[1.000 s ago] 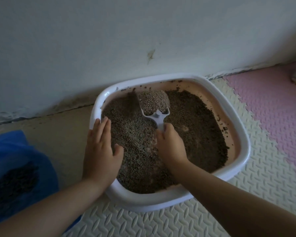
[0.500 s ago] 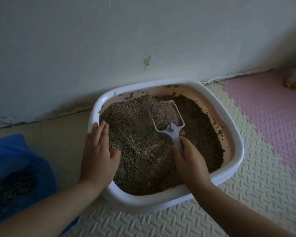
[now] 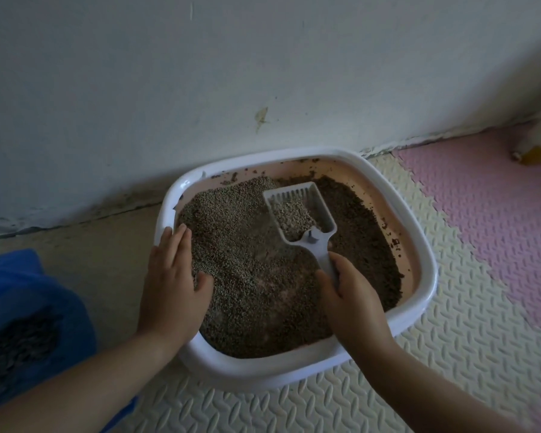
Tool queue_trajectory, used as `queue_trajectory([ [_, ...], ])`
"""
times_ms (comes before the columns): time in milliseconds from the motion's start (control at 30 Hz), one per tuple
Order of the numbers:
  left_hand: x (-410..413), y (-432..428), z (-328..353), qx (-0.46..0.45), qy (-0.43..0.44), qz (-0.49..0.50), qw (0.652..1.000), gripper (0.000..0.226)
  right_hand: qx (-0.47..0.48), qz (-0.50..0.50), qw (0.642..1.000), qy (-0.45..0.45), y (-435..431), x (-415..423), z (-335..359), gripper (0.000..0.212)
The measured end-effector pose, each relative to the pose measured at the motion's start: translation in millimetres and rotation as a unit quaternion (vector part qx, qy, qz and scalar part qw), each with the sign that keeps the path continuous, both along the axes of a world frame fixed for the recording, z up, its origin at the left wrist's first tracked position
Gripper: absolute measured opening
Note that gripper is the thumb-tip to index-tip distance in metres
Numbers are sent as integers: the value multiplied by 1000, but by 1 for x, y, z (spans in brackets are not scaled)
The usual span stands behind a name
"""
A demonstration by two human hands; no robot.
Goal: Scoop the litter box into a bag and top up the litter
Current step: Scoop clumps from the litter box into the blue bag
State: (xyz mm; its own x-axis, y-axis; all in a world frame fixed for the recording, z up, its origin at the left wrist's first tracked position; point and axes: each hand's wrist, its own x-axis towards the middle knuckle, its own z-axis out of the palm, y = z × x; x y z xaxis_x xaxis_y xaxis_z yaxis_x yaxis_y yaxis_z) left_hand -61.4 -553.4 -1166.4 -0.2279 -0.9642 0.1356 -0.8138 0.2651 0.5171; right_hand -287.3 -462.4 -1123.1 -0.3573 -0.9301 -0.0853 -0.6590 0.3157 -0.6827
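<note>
A white litter box (image 3: 417, 310) with a pink inside stands on the floor against the wall, filled with grey-brown litter (image 3: 250, 276) that is darker on the right. My right hand (image 3: 350, 295) grips the handle of a white slotted scoop (image 3: 306, 214), held just above the litter with a small heap of granules in it. My left hand (image 3: 171, 282) lies flat over the box's left rim, fingers on the litter. A blue bag (image 3: 28, 307) with dark litter inside lies at the left edge.
A pale wall rises right behind the box. Cream foam mat (image 3: 450, 354) lies under the box, pink mat (image 3: 487, 207) to its right. A yellowish object (image 3: 534, 150) sits at the far right by the wall.
The scoop moved from the box's back left toward the right and nearer me, and most of its load sifted out. My left hand stayed on the rim.
</note>
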Motion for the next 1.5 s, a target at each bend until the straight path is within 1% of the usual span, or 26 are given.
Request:
queue_trajectory([
  [100,0,0,0,4,1,-2,1000,68,4,8,1000,6,2,-2,-1,21],
  [200,1,0,-1,-1,-3,-3,1000,68,10,-4,1000,-4,1,-3,-1,19],
  [300,1,0,1,8,-4,-5,1000,68,11,10,1000,5,1,-3,0,22],
  [367,1,0,1,12,-1,-5,1000,66,4,-5,1000,0,0,-3,0,20],
  [467,0,0,1,14,0,-5,1000,64,1,9,1000,20,1,-4,0,22],
  [567,1,0,1,16,-4,-2,1000,64,-3,-8,1000,10,0,-5,-1,19],
  [667,1,0,1,17,-3,-3,1000,65,-2,5,999,32,-1,-6,-3,23],
  [733,1,0,1,15,-2,-4,1000,66,-2,-11,1000,22,-3,-7,-3,24],
  [833,0,0,0,6,-4,-4,1000,63,5,-7,999,33,-3,-8,-4,24],
  [967,1,0,-2,-1,-12,-5,1000,68,20,-45,999,9,-4,-12,-6,24],
  [1067,1,0,-2,-3,-12,-8,1000,68,50,-64,997,3,-4,-16,-5,23],
  [1200,1,0,-2,2,-9,-12,1000,69,115,-97,989,10,-7,-31,-3,40],
  [1233,1,0,-2,6,-9,-11,1000,69,134,-105,985,14,-8,-36,-2,40],
  [1333,2,0,-2,3,-8,-13,1000,69,192,-111,974,37,-12,-49,4,28],
  [1400,2,0,-2,-4,-12,-16,1000,69,240,-106,963,71,-16,-56,4,28],
  [1500,2,-1,-4,-9,-19,-16,1000,68,282,-116,946,107,-24,-70,-4,28],
])
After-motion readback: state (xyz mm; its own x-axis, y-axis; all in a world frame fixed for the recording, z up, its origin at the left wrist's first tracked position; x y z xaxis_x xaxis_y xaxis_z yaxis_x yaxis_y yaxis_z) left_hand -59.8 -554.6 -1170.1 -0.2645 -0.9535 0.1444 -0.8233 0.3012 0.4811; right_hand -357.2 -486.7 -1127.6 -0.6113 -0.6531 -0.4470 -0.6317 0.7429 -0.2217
